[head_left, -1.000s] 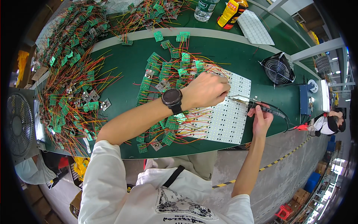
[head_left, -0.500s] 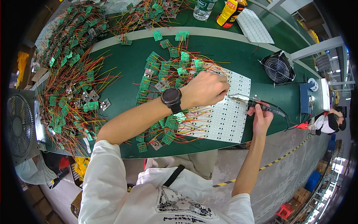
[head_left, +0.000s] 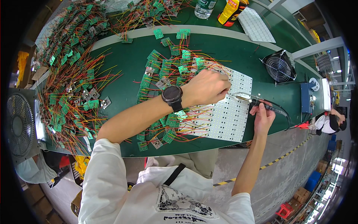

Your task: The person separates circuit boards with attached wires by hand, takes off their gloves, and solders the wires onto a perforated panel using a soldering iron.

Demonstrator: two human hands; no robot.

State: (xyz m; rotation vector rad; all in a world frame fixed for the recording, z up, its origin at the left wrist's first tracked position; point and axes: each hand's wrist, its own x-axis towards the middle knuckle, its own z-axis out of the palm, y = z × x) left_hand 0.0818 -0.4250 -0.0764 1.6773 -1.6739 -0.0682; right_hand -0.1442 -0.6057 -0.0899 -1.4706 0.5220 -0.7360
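My right hand [head_left: 264,117] grips a black soldering iron [head_left: 275,108] with a thin metal guide along its shaft; its tip points left over a white dotted panel [head_left: 229,119]. Close by the tip, my left hand [head_left: 210,87] is closed with bent fingers above the panel. Its fingertips are turned away, so what they pinch is hidden. Small green circuit boards [head_left: 172,120] with red and yellow wires lie in rows along the panel's left side. Several of the wires reach onto the panel, and my left forearm crosses over the boards.
A big heap of wired boards [head_left: 63,100] covers the table's left end. To the right are a black fan [head_left: 279,68], a blue box-shaped unit [head_left: 306,98] and a solder spool [head_left: 314,85]. A clear bottle [head_left: 204,9], a yellow container [head_left: 232,13] and another white panel [head_left: 256,25] stand behind.
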